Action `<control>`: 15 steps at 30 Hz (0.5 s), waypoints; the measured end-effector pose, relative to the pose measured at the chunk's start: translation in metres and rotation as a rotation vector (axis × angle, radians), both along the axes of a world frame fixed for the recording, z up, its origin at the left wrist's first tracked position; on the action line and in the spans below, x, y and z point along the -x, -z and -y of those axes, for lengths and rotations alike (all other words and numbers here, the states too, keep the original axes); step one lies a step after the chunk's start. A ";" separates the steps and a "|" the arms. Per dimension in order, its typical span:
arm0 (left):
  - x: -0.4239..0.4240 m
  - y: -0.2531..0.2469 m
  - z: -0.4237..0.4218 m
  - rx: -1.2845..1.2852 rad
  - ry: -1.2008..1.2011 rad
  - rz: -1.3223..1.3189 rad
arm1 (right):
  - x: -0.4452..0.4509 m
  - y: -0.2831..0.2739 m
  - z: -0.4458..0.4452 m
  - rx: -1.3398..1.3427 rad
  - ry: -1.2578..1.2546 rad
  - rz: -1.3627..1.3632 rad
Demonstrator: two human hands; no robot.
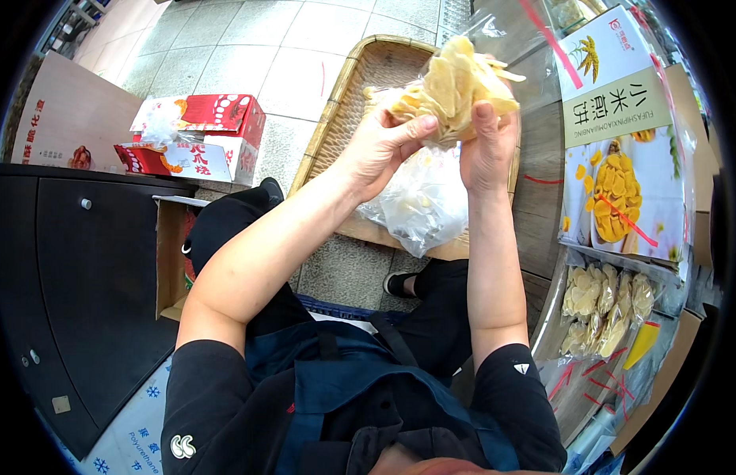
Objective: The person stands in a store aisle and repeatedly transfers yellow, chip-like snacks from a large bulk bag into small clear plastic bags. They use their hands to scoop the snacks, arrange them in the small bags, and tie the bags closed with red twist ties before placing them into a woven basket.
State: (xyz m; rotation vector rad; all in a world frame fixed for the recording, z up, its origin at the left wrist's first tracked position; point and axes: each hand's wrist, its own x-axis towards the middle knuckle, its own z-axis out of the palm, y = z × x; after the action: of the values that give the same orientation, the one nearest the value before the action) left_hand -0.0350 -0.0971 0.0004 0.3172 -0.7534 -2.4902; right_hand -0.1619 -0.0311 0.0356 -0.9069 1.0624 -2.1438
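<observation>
A clear plastic bag of thin yellow crackers is held up between my two hands, above a woven bamboo tray. From the left, my left hand grips its lower part, thumb across the front. My right hand holds the other side with the thumb up; its fingers are mostly hidden behind the bag. More yellow crackers show just behind my left hand; whether they lie in the same bag I cannot tell. Below the hands, a crumpled translucent plastic bag rests on the tray's near end.
Red and white cartons stand on the tiled floor at left, beside a black cabinet. On the right are a printed cardboard box, several filled cracker bags, red tie strips and a yellow-handled tool.
</observation>
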 end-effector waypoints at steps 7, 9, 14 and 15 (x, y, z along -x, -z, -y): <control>-0.001 0.006 -0.007 -0.095 0.016 -0.040 | 0.016 0.006 -0.003 -0.128 -0.006 0.006; -0.001 0.006 -0.007 -0.119 0.035 -0.058 | 0.011 0.006 -0.002 -0.110 0.029 0.080; 0.002 0.009 -0.007 -0.170 0.028 -0.115 | 0.009 0.004 0.000 -0.086 0.033 0.009; 0.002 0.010 -0.006 -0.182 0.008 -0.108 | 0.009 0.003 0.002 -0.074 0.031 -0.001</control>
State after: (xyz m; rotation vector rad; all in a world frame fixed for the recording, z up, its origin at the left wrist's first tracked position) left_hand -0.0369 -0.0907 -0.0094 0.2416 -0.4875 -2.5657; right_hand -0.1706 -0.0327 0.0326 -0.8626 1.1554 -2.1142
